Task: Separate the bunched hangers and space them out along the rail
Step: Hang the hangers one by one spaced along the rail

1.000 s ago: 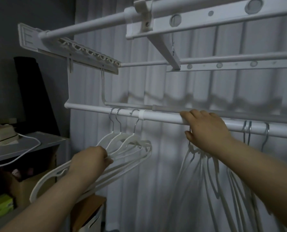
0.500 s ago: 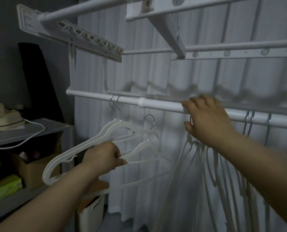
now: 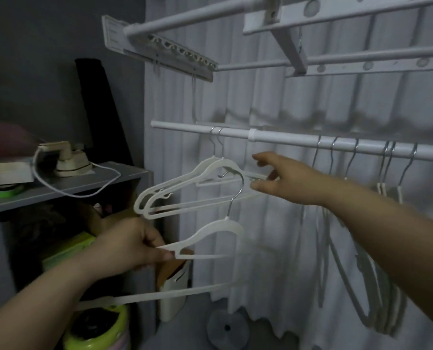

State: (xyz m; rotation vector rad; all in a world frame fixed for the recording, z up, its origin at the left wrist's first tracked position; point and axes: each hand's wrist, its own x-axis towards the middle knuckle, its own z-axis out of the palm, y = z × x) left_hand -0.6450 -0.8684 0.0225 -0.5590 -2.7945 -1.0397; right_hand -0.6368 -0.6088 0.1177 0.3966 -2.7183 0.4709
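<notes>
Right hand (image 3: 281, 181) has come off the rail (image 3: 298, 139) and swung left to the two hangers (image 3: 205, 173) near its left end. Its fingers are spread around their right tip, not closed as far as I can see. Left hand (image 3: 132, 248) pinches the loose hanger (image 3: 220, 229) by one shoulder, well below the rail, hook up. I'd steady the pair, then rehook the loose one on the bare stretch before the right-side bunch (image 3: 387, 157). Both arms reach forward, the right one higher.
</notes>
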